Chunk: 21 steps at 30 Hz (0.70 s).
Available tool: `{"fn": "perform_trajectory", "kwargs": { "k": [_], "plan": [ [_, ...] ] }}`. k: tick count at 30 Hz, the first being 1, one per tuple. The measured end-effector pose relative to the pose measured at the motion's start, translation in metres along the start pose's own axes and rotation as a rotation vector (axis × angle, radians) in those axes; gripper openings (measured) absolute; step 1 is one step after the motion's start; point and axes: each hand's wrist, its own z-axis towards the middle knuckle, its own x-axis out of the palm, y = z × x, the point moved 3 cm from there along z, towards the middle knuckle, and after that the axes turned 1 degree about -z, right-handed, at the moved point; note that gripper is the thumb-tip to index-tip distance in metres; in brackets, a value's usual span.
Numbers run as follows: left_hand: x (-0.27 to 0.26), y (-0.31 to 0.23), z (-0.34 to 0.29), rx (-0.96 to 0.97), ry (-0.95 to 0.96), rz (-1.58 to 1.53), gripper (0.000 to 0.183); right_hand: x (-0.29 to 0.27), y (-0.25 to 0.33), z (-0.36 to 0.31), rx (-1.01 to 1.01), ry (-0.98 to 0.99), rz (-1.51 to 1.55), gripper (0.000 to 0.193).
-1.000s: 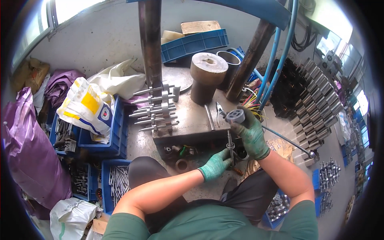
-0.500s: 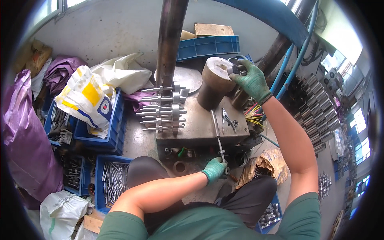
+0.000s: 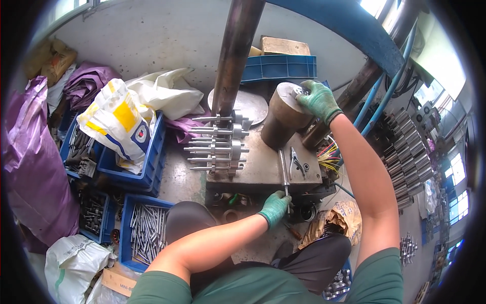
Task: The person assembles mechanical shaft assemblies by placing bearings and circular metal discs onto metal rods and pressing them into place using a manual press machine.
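My left hand [image 3: 276, 209], in a green glove, is closed around a thin metal shaft [image 3: 287, 191] at the near edge of the metal work block [image 3: 248, 175]. A thicker metal rod [image 3: 283, 164] lies on the block in line with it; I cannot tell whether the two are one piece. My right hand [image 3: 320, 101], also gloved, grips a small shiny metal part [image 3: 300, 92] at the top of a thick steel cylinder [image 3: 284, 109]. The fingers partly hide that part. Pliers [image 3: 296, 163] lie right of the rod.
Several shafts with discs [image 3: 223, 147] stand left on the block. Blue crates [image 3: 163, 147] and a crate of metal rods [image 3: 147, 228] are at the left. A dark column [image 3: 238, 55] rises behind. Coloured wires [image 3: 329, 154] and a torn paper bag [image 3: 344, 218] are at the right.
My right hand has lowered the small metal part onto the cylinder's top. My left hand has slid up the shaft toward the block. The whole view has shifted slightly.
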Motion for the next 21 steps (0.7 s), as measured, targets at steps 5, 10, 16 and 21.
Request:
{"fn": "perform_trajectory", "kwargs": {
  "k": [5,10,16,21],
  "plan": [
    [-0.007,-0.005,0.016,0.019,-0.002,-0.009,0.028,-0.016,-0.010,-0.020,-0.159,-0.074,-0.007,0.051],
    [-0.019,-0.010,0.018,0.067,0.024,0.079,0.024,-0.066,-0.024,-0.104,-0.216,0.051,-0.093,0.039],
    [-0.025,-0.014,0.008,0.078,0.078,0.060,0.021,-0.124,-0.077,-0.232,-0.193,0.404,-0.200,0.033],
    [-0.014,-0.021,-0.029,0.165,0.112,0.145,0.024,-0.162,-0.138,-0.335,-0.048,0.467,-0.238,0.040]
  ]
}}
